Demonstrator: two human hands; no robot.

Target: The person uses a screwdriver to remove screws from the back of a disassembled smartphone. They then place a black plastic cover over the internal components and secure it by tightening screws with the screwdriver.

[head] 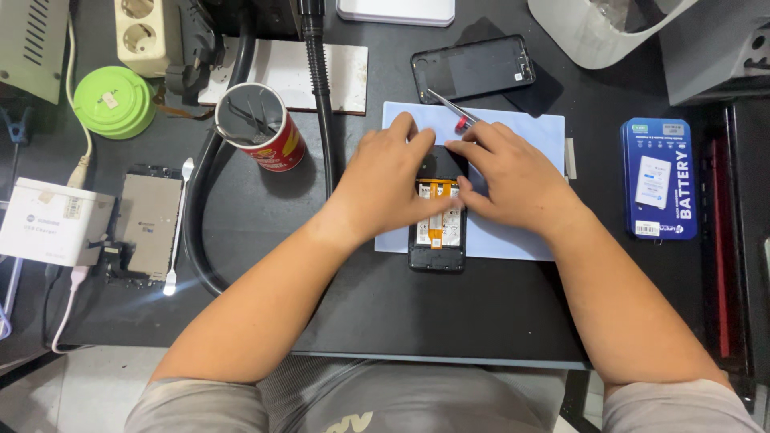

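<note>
An opened phone point(437, 228) lies face down on a pale blue mat point(513, 140) at the middle of the black table point(385, 305), its battery and an orange flex strip exposed. The left hand point(383, 186) is laid flat over the phone's upper left, fingers loosely spread and pressing down, nothing gripped. The right hand point(513, 180) is set against the upper right, its fingers curled around a screwdriver point(451, 111) with a red collar, whose metal shaft juts away toward the back cover point(473, 68) lying beyond the mat. The work would probably go best if the body were held steady by the left hand and the flex strip were kept clear of any pressing or prying. A red cup point(269, 132) of tools and a black hose point(321, 96) stand just left of the mat and could be knocked by the left forearm. A blue battery box point(658, 178) lies well to the right, a dismantled phone point(146, 224) far left.
</note>
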